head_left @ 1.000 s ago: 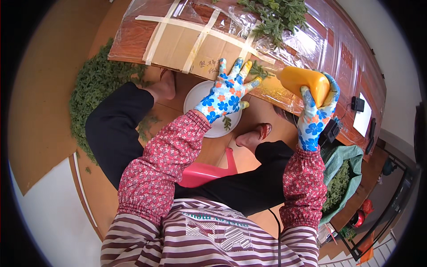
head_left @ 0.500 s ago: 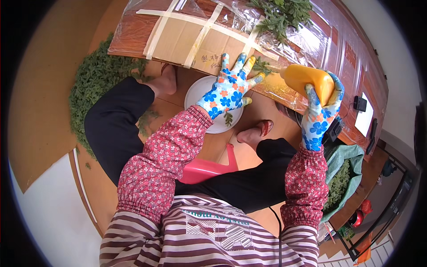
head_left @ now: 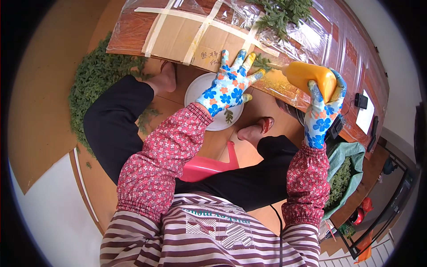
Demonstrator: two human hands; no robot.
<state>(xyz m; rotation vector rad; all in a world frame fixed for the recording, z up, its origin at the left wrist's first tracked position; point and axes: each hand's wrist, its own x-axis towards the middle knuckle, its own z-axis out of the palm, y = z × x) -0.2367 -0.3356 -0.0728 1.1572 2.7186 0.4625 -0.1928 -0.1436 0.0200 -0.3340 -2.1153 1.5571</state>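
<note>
My left hand (head_left: 227,85), in a white glove with blue and orange flowers, lies with fingers spread at the near edge of a taped cardboard sheet (head_left: 178,42). Just past its fingertips is a small green sprig (head_left: 263,62) on the cardboard's right end. Wrapped round a yellow squeeze bottle (head_left: 311,76) is my right hand (head_left: 324,109), in a matching glove. The bottle is tilted on its side, its pale nozzle pointing left at the sprig. Whether the nozzle touches the sprig, I cannot tell. Yellow smears mark the glove fingers and the table edge.
More green sprigs (head_left: 284,18) lie on the plastic-covered table (head_left: 342,53). Below its edge sits a white round lid or basin (head_left: 195,95) with one sprig at its rim. A large heap of greenery (head_left: 91,89) is at left, a green sack (head_left: 356,153) at right, a pink stool (head_left: 204,168) beneath me.
My right hand and the yellow bottle have shifted slightly to the right. My left hand stays spread at nearly the same place.
</note>
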